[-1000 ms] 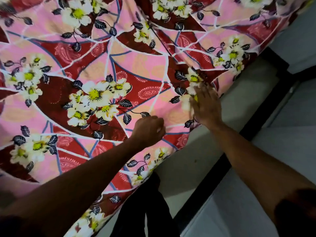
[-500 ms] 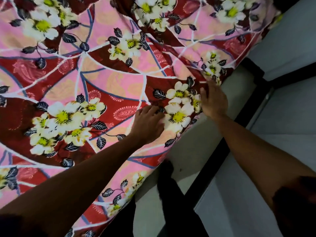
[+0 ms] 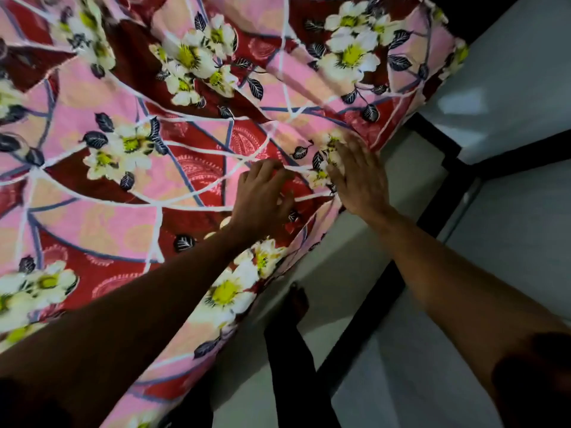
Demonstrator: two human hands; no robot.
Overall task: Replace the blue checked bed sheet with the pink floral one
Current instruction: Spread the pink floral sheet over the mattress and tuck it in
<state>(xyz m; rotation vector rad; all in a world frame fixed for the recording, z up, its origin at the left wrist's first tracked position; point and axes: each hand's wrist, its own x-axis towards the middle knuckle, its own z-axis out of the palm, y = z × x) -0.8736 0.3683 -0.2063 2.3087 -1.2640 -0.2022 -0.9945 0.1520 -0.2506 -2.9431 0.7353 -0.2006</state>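
Note:
The pink floral sheet [image 3: 129,186], red and pink with white flowers, covers the whole bed and hangs over its right edge. My left hand [image 3: 262,196] rests on the sheet near that edge, fingers spread and slightly bent on the cloth. Just to its right, my right hand [image 3: 360,180] lies flat with straight fingers pressing the sheet at the bed's edge. Folds run up the cloth toward the far right corner [image 3: 432,57]. No blue checked sheet is in view.
A pale tiled floor [image 3: 509,242] with dark strips [image 3: 370,310] lies to the right of the bed. My legs in dark trousers and a bare foot [image 3: 296,304] stand on the floor close to the bed's side.
The view has shifted along the bed toward the far corner. Both hands have slid along the sheet's edge and now lie closer together; the left hand's fingers have spread out.

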